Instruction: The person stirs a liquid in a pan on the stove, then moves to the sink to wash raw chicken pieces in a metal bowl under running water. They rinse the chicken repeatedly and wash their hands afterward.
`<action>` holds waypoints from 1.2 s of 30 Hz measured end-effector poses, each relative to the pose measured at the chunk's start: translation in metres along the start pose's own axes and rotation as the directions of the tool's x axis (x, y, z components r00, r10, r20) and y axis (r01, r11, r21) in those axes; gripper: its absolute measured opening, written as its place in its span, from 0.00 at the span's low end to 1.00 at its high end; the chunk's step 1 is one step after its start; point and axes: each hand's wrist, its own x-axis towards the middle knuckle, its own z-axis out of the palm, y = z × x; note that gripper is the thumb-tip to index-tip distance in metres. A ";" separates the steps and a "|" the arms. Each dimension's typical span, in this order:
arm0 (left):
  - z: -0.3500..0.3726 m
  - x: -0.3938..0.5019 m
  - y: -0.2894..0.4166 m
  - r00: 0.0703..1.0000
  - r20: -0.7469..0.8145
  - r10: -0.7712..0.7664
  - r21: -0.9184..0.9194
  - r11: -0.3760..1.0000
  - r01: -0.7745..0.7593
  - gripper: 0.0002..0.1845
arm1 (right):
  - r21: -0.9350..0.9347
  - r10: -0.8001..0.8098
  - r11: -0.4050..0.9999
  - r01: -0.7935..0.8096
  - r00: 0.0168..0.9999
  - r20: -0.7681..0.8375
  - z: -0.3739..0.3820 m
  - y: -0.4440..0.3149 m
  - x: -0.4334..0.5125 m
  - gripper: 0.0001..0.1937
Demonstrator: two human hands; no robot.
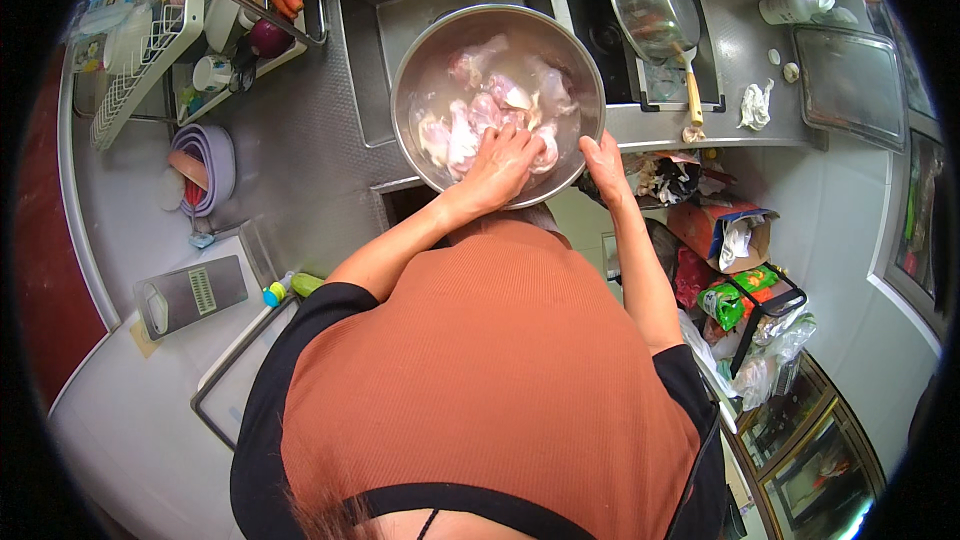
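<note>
A large stainless steel bowl (pixel 592 82) is at the front edge of the sink, in front of my body. Raw chicken drumsticks (pixel 463 136), several of them, lie inside in cloudy water (pixel 442 101). My left hand (pixel 504 161) reaches over the near rim into the bowl, its bent fingers among the pale pieces at the near side. The fingertips are partly hidden, so a firm grip cannot be made out. On the bowl's right rim, my right hand (pixel 602 161) holds the edge, thumb at the top.
Behind the bowl is the sink (pixel 375 37). A glass pan lid (pixel 652 7) and a wooden-handled utensil (pixel 693 94) lie on the stove at right. To the left stand a dish rack (pixel 142 67) and a grater (pixel 191 296). A bin bag (pixel 660 180) sits below the right counter.
</note>
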 end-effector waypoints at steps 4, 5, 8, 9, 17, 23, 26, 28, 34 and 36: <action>-0.011 -0.013 -0.005 0.999 0.032 -0.031 -0.240 0.970 0.037 0.23 | 0.001 -0.003 1.000 0.003 1.000 0.026 -0.001 -0.001 0.000 0.21; -0.014 -0.013 -0.008 0.994 0.074 -0.080 -0.343 0.934 0.101 0.22 | 0.013 -0.014 1.000 0.014 0.999 0.036 -0.001 -0.003 0.001 0.21; -0.022 0.006 -0.021 0.921 0.191 -0.341 -0.636 0.671 0.381 0.17 | 0.036 0.092 0.995 -0.094 0.994 0.056 0.000 -0.006 0.003 0.20; -0.024 0.015 -0.028 0.882 0.271 -0.385 -0.732 0.512 0.449 0.17 | 0.053 0.127 0.990 -0.131 0.989 0.071 0.000 -0.007 0.005 0.20; -0.013 0.038 -0.051 0.978 -0.152 -0.140 -0.435 0.898 0.061 0.23 | -0.034 0.037 0.999 -0.037 0.999 0.000 -0.003 -0.003 0.005 0.19; -0.047 0.030 -0.088 0.976 -0.178 -0.127 0.119 0.982 0.149 0.29 | -0.030 0.024 0.999 -0.024 1.000 -0.010 -0.003 0.001 0.001 0.19; -0.038 0.039 -0.085 0.968 0.041 -0.246 0.219 0.948 0.231 0.35 | -0.006 0.018 1.000 -0.018 1.000 0.000 -0.004 0.001 0.002 0.19; -0.025 0.048 -0.080 0.951 0.117 -0.285 0.212 0.943 0.257 0.41 | -0.015 -0.008 1.000 0.008 1.000 -0.004 -0.005 0.002 0.003 0.19; -0.041 0.064 -0.099 0.890 0.160 -0.428 -0.228 0.861 0.455 0.33 | -0.030 0.001 1.000 0.000 1.000 0.016 -0.009 0.003 0.002 0.19; -0.069 0.058 -0.108 0.909 0.111 -0.402 -0.394 0.822 0.411 0.31 | -0.028 0.025 0.999 -0.024 0.999 0.020 -0.010 0.002 0.002 0.19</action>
